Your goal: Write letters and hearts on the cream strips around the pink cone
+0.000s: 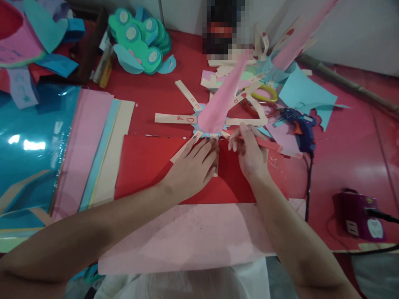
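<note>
A pink paper cone (220,104) stands on a light blue scalloped base (201,110). Cream paper strips spread out around the base, several bearing red letters or hearts, such as the left strip (174,118). My left hand (199,160) lies flat over the lower strips, fingers stretched, pressing them against the red sheet (146,162). In my right hand (249,151) is a red marker (264,144), gripped between thumb and fingers at the lower right of the base. Its tip is hidden by the fingers.
Coloured sheets (106,153) lie at left, with green foam shapes (137,41) behind. On the right are a blue glue gun (302,131), yellow-handled scissors (268,93), another pink cone (289,52), a bamboo stick (349,83) and a purple power adapter (361,216) with cords.
</note>
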The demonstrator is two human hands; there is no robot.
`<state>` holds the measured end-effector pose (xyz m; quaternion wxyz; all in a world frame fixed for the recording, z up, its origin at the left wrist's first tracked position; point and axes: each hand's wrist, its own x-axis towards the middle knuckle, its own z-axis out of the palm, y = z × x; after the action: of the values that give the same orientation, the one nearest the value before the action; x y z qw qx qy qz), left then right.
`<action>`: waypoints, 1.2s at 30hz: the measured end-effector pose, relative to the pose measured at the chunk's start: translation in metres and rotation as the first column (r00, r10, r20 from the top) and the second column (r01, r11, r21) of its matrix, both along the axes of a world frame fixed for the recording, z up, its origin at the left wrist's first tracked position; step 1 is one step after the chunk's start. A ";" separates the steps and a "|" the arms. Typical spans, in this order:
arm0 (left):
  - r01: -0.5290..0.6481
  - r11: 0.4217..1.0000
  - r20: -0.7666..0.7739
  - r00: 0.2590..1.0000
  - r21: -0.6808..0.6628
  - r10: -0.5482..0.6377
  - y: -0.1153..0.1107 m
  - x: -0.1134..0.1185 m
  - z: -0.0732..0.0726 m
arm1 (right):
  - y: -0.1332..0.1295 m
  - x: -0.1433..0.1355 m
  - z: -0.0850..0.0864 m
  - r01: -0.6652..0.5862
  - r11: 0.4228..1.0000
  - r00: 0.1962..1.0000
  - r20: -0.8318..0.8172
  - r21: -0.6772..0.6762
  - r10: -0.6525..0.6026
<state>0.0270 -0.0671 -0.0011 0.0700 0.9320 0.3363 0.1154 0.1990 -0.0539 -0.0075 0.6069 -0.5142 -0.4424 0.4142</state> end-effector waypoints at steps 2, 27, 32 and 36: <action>0.004 1.000 0.015 1.000 0.002 -0.004 0.000 0.000 -0.001 | -0.001 0.001 -0.001 -0.006 1.000 1.000 0.016 0.001 0.006; -0.067 0.997 0.031 0.997 -0.042 0.069 0.000 0.000 -0.001 | -0.010 -0.004 0.001 0.077 0.997 0.834 0.549 -0.010 -0.059; -0.065 0.997 0.028 0.997 -0.034 0.066 -0.001 0.000 0.000 | -0.010 -0.003 -0.001 0.060 0.998 0.833 0.552 -0.018 -0.040; -0.078 0.996 0.023 0.997 -0.038 0.079 -0.001 0.001 0.001 | -0.009 -0.004 -0.001 0.032 0.999 0.825 0.565 -0.009 -0.021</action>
<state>0.0277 -0.0677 -0.0002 0.0870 0.9152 0.3738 0.1233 0.1946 -0.0632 -0.0081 0.4499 -0.6253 -0.5911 0.2391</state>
